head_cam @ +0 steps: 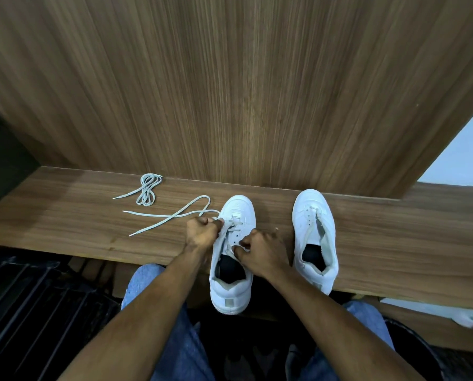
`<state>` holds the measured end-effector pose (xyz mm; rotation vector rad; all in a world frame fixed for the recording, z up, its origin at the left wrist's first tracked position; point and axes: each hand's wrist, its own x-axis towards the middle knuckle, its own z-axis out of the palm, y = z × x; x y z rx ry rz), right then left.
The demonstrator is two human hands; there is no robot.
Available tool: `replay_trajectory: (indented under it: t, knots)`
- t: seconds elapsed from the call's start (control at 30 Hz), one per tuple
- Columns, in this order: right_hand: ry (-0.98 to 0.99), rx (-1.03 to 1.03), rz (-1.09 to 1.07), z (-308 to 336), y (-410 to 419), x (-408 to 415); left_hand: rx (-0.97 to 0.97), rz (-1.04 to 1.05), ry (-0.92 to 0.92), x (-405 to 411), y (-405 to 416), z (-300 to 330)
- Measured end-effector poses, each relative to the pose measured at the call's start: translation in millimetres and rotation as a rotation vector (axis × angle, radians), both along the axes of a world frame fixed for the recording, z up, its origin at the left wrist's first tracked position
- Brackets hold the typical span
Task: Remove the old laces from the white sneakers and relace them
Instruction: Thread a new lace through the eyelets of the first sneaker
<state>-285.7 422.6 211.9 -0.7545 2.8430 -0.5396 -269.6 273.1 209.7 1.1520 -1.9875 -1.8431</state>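
- Left hand [201, 231] pinches the lace [172, 214] beside the left sneaker [236, 215]; right hand [260, 250] grips its eyelet flap
- Hard tugging may skip an eyelet

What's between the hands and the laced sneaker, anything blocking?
Nothing visible. Left hand pinches the lace at the left sneaker; right hand grips it at the eyelets. The coiled lace lies apart.

white object [469, 316] cut off at right edge, fingertips hidden
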Motion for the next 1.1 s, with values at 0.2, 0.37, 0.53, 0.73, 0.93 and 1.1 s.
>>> replay_trajectory:
  t: [0.2, 0.37, 0.53, 0.73, 0.93, 1.1]
  knots:
    - [-0.04, -0.015, -0.001, -1, 2, -1, -0.256, -0.086, -0.094, 8, 2, -8]
    - [-0.032, -0.015, 0.0, -1, 2, 0, -0.488, -0.407, -0.195, 4, -14, -10]
    - [-0.084, -0.038, -0.023, 3, 2, -1, -0.31, -0.445, -0.215, 3, -15, 17]
    - [-0.447, -0.525, -0.143, 31, 0, -24, -0.18, -0.421, 0.025, -4, -13, 76]
    - [-0.526, -0.801, -0.042, 67, -20, -36, -0.22, -0.57, 0.131, -15, -9, 105]
    - [-0.548, -0.833, -0.296, 62, -1, -46, -0.253, -0.559, 0.068, -7, -26, 88]
